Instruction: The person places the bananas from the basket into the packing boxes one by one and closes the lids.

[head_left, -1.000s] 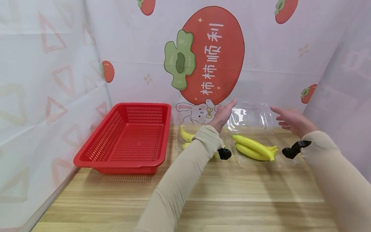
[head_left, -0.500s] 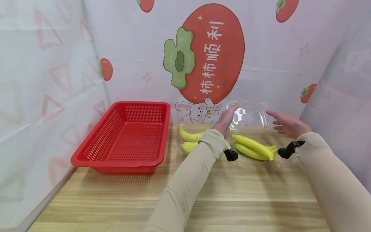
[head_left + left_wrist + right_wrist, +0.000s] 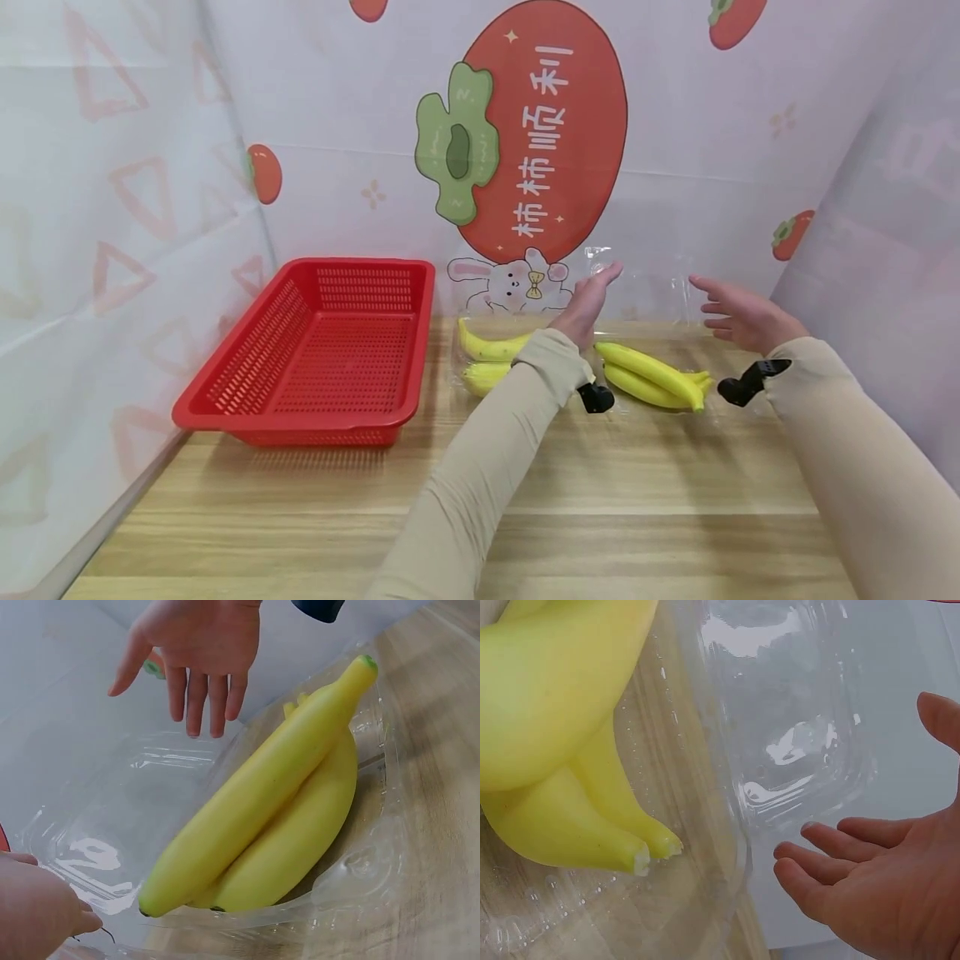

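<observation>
Several yellow bananas (image 3: 648, 379) lie together in a clear plastic clamshell box whose hinged lid (image 3: 652, 287) stands raised behind them. My left hand (image 3: 585, 308) is at the lid's left side, fingers pointing up and away, palm turned inward. Opposite it, my right hand (image 3: 742, 317) is held just off the lid's right side with its fingers extended. In the right wrist view that hand (image 3: 885, 877) faces the lid with nothing in its grasp. The left wrist view shows the bananas (image 3: 255, 802) between both hands, part of my left hand (image 3: 37, 911) cut off by the frame.
A red perforated plastic basket (image 3: 345, 367) sits on the left of the wooden table (image 3: 600, 483). Another clear box of bananas (image 3: 487, 375) lies left of the first, partly hidden by my left sleeve. Patterned cloth walls (image 3: 322, 208) enclose the back and sides.
My left hand has shifted right and my right hand slightly left, narrowing the gap between them. Reflections on the lid have faded, and its top edge stands a little higher. The view has tilted slightly.
</observation>
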{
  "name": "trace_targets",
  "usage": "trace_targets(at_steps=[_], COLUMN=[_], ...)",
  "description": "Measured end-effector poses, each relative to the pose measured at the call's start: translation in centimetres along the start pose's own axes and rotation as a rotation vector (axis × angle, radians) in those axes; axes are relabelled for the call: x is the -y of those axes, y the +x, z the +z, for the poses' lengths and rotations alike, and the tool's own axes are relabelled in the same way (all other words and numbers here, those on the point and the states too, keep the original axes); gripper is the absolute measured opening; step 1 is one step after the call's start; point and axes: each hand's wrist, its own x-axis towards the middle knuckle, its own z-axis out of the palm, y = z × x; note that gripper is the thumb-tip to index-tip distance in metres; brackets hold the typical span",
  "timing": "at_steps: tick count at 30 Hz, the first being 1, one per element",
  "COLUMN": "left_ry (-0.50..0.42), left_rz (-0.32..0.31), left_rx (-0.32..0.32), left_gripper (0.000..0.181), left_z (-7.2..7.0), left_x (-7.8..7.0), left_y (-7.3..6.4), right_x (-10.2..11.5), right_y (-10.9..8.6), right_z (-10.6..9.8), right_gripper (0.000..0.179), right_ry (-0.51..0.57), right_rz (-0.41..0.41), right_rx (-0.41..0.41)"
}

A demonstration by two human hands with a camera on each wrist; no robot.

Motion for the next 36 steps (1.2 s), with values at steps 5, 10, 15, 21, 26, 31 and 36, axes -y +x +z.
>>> trace_targets(at_steps=[5, 10, 15, 21, 26, 31, 36], left_ry=[0.069, 0.141, 0.228, 0.314, 0.432, 0.516, 0.628], left_rz=[0.021, 0.043, 0.057, 0.085, 0.108, 0.120, 0.153], left_rx=[-0.007, -0.012, -0.028, -0.060, -0.126, -0.160, -0.144], left_gripper=[0.094, 0.095, 0.092, 0.088, 0.081, 0.072, 0.070], left_z=[0.3, 0.3, 0.4, 0.8, 1.6, 2.1, 2.6], left_x=[-0.8, -1.9, -2.8, -3.3, -3.2, -2.7, -1.6], left_y=[-0.4, -1.2, -2.2, -3.5, -4.9, -6.4, -8.1], right_x=[0.2, 0.3, 0.5, 0.5, 0.2, -0.2, -0.9], right_y=[-0.8, -2.0, -3.2, -4.3, -4.9, -5.6, -6.7], right_z=[-0.4, -1.1, -1.3, -1.3, -1.3, -1.0, -0.1], right_gripper=[0.111, 0.107, 0.106, 0.104, 0.102, 0.103, 0.103], right_ry=[0.051, 0.042, 0.004, -0.040, -0.064, -0.101, -0.100], right_rz=[-0.013, -0.048, -0.073, -0.100, -0.122, -0.125, -0.117], right_rx=[-0.019, 0.010, 0.009, 0.019, 0.022, -0.010, -0.067])
